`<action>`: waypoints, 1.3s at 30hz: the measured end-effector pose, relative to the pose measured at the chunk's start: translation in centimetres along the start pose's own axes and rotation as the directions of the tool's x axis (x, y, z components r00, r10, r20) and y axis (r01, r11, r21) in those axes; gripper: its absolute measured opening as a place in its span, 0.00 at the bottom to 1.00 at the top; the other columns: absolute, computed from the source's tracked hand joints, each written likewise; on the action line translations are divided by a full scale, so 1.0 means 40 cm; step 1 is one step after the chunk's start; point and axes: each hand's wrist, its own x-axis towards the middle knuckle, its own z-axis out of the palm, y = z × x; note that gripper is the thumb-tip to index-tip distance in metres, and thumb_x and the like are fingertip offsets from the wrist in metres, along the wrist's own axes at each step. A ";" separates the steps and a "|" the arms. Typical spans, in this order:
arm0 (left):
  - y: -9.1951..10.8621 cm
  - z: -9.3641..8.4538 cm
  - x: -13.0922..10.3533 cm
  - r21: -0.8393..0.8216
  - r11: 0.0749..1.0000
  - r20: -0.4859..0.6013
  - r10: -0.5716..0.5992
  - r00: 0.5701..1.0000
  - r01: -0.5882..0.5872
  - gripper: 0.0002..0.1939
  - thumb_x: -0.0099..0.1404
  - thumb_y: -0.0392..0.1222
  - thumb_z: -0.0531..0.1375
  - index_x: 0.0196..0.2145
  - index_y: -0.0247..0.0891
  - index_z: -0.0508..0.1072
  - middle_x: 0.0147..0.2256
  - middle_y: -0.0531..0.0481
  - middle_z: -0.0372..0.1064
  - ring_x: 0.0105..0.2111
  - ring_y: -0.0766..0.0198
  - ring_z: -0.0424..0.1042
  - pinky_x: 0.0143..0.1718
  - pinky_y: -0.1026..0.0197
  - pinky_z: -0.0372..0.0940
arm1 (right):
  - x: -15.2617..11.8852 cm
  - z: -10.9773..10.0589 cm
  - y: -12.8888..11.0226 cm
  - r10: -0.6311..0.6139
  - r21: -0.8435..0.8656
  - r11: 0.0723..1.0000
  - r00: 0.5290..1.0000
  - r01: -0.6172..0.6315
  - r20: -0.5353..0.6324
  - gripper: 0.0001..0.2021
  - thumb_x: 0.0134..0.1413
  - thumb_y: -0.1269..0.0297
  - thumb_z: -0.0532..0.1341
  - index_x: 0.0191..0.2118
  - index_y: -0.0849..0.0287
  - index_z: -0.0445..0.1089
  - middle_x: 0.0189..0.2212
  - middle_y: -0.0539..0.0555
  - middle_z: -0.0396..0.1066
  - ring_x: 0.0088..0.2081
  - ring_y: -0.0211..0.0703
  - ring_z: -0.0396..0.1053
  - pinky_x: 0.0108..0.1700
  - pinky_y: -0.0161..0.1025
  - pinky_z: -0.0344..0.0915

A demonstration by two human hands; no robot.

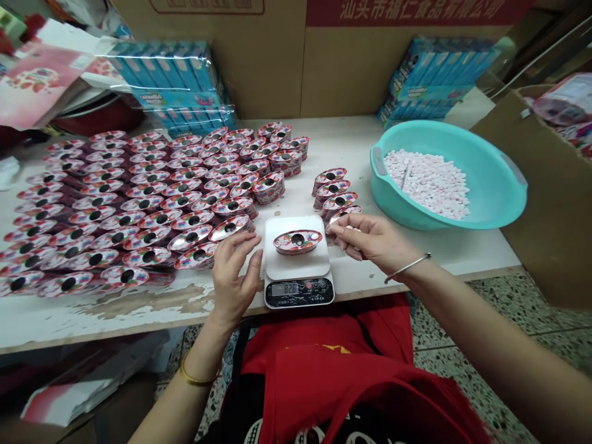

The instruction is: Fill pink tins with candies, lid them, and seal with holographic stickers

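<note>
A small white kitchen scale stands at the table's front edge, its display reading about 82.6. On its plate sits an oval red-and-white container with a round dark hole in its top; a small white piece lies near the right end of that top. My left hand is just left of the scale, fingers apart and holding nothing, near the closest containers. Right of the plate, my right hand has thumb and fingers pinched together; what they hold, if anything, is too small to make out. It partly covers a short row of like containers.
Rows of similar containers fill the table's left side. A turquoise basin of small white-pink candies stands at right. Blue wrapped box packs lean against a large carton. Another open carton is far right.
</note>
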 end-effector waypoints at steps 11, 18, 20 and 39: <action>0.004 -0.010 -0.011 0.008 1.000 0.047 0.017 0.999 -0.018 0.11 0.65 0.37 0.58 0.45 0.39 0.74 0.44 0.43 0.72 0.46 0.58 0.70 0.50 0.52 0.64 | 0.056 0.111 -0.098 -0.116 -0.746 0.626 0.974 0.225 0.196 0.06 0.56 0.68 0.61 0.39 0.61 0.73 0.31 0.55 0.73 0.35 0.41 0.66 0.36 0.35 0.57; -0.003 -0.010 -0.024 0.017 1.000 0.070 -0.013 0.997 0.012 0.12 0.65 0.38 0.57 0.46 0.39 0.74 0.44 0.43 0.72 0.45 0.58 0.70 0.49 0.53 0.64 | 0.069 0.109 -0.099 -0.112 -0.771 0.591 0.971 0.238 0.213 0.10 0.55 0.69 0.62 0.44 0.60 0.71 0.30 0.54 0.72 0.32 0.41 0.65 0.34 0.35 0.56; -0.001 -0.006 -0.022 0.014 1.000 0.074 -0.015 0.997 0.014 0.12 0.65 0.38 0.57 0.46 0.39 0.74 0.44 0.43 0.72 0.46 0.58 0.70 0.50 0.53 0.64 | 0.082 0.107 -0.094 -0.132 -0.719 0.652 0.970 0.242 0.206 0.05 0.54 0.68 0.63 0.38 0.60 0.72 0.27 0.51 0.69 0.30 0.38 0.63 0.32 0.35 0.55; 0.093 0.065 0.079 0.009 0.915 0.368 0.372 0.852 -0.404 0.17 0.66 0.43 0.57 0.53 0.44 0.70 0.53 0.45 0.70 0.58 0.54 0.63 0.60 0.46 0.52 | 0.021 -0.039 -0.009 0.060 0.258 0.964 0.998 -0.067 0.032 0.10 0.52 0.60 0.66 0.34 0.62 0.70 0.26 0.50 0.67 0.23 0.29 0.60 0.23 0.30 0.57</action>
